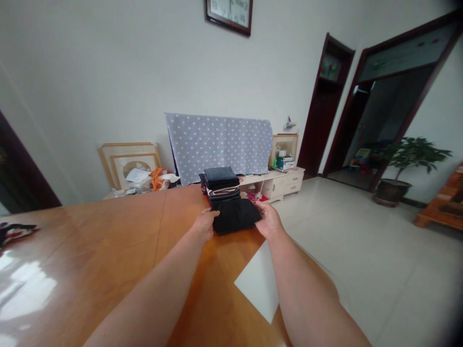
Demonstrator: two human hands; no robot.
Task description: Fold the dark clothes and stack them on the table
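Black folded cloth [235, 217] on wood surface [97, 246], L hand [204, 225] & R hand [269, 220] at its sides, fingers [261, 207] together, clamp unclear; clothes stack [221, 183] just behind.

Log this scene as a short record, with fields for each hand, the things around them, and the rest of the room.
Left hand: on the left side of a folded black cloth garment
Right hand: on that garment's right side
Things: the garment lies against a stack of folded dark clothes on an orange-brown wooden table
Rest: white paper sheet at the table edge; grey polka-dot cloth behind; green potted plant by the doorway
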